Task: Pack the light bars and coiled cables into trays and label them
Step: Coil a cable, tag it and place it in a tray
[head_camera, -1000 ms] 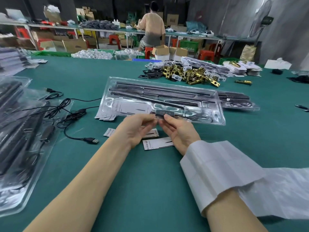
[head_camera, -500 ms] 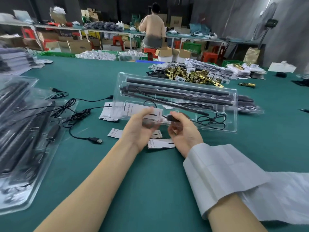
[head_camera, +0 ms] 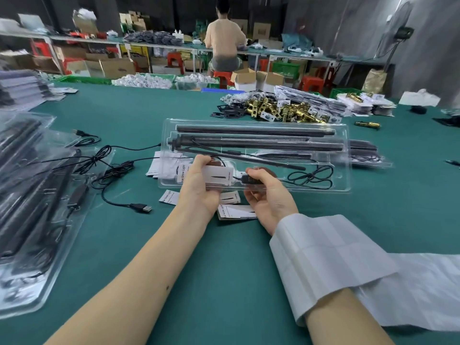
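Tray pretty much loaded, label bit being sorted now

The clear plastic blister tray is held tilted up off the green felt desk: its near edge is gripped by the left hand, thumb pressed over a white printed label card, and pinched by the right hand right at the small black inline switch. Long black light bars are already seated inside, the coiled black cable tucked in the right pocket. More label cards and loose black USB cables are left on the desk, so more packing seems left.
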Demonstrator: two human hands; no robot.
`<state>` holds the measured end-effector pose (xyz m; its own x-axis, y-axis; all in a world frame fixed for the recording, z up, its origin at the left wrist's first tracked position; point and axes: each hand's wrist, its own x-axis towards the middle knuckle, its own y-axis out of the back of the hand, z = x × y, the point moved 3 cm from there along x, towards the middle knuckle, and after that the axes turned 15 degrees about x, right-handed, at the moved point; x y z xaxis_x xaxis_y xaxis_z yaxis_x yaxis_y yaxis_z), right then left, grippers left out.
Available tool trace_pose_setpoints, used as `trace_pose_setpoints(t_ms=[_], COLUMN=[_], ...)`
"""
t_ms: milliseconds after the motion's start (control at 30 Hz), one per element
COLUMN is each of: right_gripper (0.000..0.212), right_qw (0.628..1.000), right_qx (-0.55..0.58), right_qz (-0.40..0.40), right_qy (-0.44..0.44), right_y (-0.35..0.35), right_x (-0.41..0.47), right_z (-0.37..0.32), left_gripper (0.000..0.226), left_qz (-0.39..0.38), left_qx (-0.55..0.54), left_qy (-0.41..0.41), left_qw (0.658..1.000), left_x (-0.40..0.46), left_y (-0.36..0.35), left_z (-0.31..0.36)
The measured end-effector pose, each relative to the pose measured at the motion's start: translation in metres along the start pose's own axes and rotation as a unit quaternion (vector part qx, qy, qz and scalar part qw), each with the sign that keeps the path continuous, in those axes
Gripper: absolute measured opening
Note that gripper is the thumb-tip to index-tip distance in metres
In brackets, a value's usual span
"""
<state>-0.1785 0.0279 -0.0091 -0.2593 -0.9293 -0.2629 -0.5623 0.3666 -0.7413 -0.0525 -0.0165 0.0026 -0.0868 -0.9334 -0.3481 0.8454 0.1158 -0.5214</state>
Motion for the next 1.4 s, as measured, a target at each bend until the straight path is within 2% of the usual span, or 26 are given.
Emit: trace_pose_setpoints(t_ms=[267, 367, 500, 700, 800, 867, 900, 933, 967, 1033, 1133, 1167, 1233, 1300, 1400], right_gripper=[0.015, 0.013, 0.008, 0.009, 0.01, 0.018, 0.025, 0.032, 0.035, 0.032, 0.026, 0.022, 0.029, 0.036, 0.026], right_qw=[1.0, 0.999, 0.998, 0.998, 0.998, 0.999, 0.996, 0.981, 0.95, 0.849, 0.65, 0.593, 0.515, 0.488, 0.528], right_qx=[0.003, 0.035, 0.068, 0.059, 0.059, 0.007, -0.071, -0.184, -0.309, -0.513, -0.637, -0.657, -0.72, -0.768, -0.744], right_qz=[0.005, -0.001, -0.017, -0.011, -0.028, -0.036, -0.044, -0.049, -0.05, -0.037, -0.021, -0.033, -0.067, -0.105, -0.136], right_qy=[0.0, -0.007, 0.003, 0.02, -0.001, -0.024, -0.033, -0.032, -0.012, 0.119, 0.414, 0.465, 0.46, 0.4, 0.386], right_y=[0.001, 0.002, 0.004, 0.009, 0.005, 0.001, -0.001, -0.003, -0.006, -0.014, -0.037, -0.045, -0.056, -0.062, -0.069], right_x=[-0.001, -0.001, 0.0, 0.002, 0.001, 0.0, -0.003, -0.007, -0.011, -0.021, -0.04, -0.046, -0.046, -0.038, -0.029], right_z=[0.0, -0.003, -0.007, -0.011, -0.01, -0.015, -0.022, -0.031, -0.043, -0.069, -0.09, -0.088, -0.079, -0.07, -0.065], left_gripper=[0.018, 0.013, 0.002, 0.017, 0.018, 0.012, 0.01, 0.01, 0.011, 0.013, 0.017, 0.022, 0.023, 0.02, 0.034], left_qz=[0.01, -0.035, -0.099, -0.119, -0.127, -0.115, -0.107, -0.1, -0.094, -0.087, -0.094, -0.096, -0.1, -0.099, -0.112], left_qx=[0.014, 0.008, 0.065, 0.112, 0.103, 0.088, 0.077, 0.065, 0.05, 0.014, -0.033, -0.036, -0.028, -0.029, -0.046], left_qy=[0.015, 0.005, -0.013, 0.042, 0.023, -0.005, -0.014, -0.019, -0.019, -0.014, -0.007, -0.012, -0.028, -0.036, -0.026], left_qw=[1.0, 0.999, 0.993, 0.986, 0.986, 0.989, 0.991, 0.993, 0.994, 0.996, 0.995, 0.995, 0.994, 0.994, 0.992], left_x=[-0.001, -0.001, 0.0, 0.005, 0.005, 0.005, 0.006, 0.006, 0.006, 0.007, 0.007, 0.007, 0.006, 0.005, 0.002], left_y=[-0.002, -0.002, 0.002, 0.013, 0.016, 0.016, 0.016, 0.016, 0.016, 0.018, 0.021, 0.021, 0.02, 0.02, 0.019], left_z=[0.003, 0.003, 0.0, 0.004, 0.008, 0.012, 0.015, 0.017, 0.02, 0.024, 0.029, 0.03, 0.034, 0.037, 0.042])
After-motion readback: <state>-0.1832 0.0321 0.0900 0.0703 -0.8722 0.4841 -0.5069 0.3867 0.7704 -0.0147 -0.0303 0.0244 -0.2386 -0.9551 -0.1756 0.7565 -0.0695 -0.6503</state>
